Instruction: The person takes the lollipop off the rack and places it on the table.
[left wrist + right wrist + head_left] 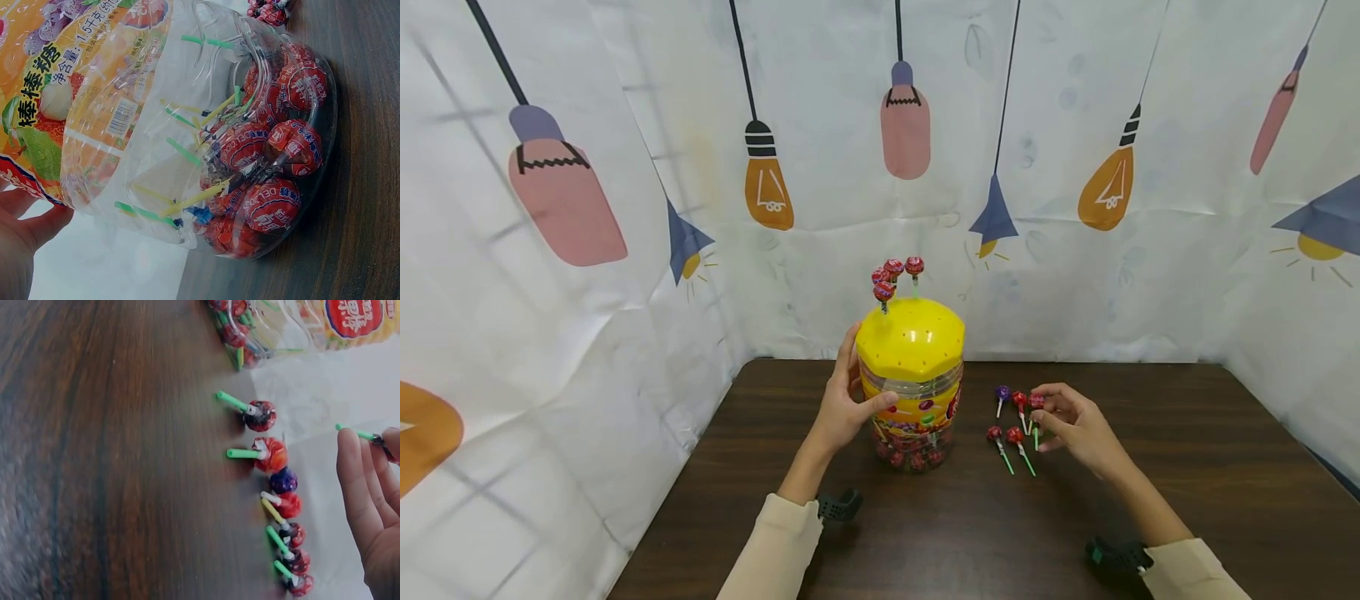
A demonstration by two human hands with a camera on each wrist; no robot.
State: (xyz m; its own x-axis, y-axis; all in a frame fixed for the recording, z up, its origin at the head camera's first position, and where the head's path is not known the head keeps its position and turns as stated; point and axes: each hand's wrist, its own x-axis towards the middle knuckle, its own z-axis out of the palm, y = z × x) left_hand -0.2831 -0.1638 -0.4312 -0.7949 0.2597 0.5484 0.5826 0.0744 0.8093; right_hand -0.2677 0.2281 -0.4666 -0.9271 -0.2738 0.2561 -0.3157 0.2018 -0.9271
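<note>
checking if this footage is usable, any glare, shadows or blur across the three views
Head view: small bright glare spots on the yellow lid, faint grid-like shadows on the backdrop at left; left wrist view: pale reflections on the clear jar; right wrist view: grain on the tabletop looks soft, backdrop washed out.

jar [913, 417] on table [1195, 442] | loose lollipops [1016, 436] right of jar | other lollipops [883, 291] in lid [912, 342]

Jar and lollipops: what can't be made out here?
Head: lower stick ends of top lollipops, hidden by lid.
Left wrist: lid, cut off by left edge.
Left wrist: count of inner lollipops, overlapping each other.
Right wrist: head of held lollipop, mostly hidden by right grip and right edge.
</note>
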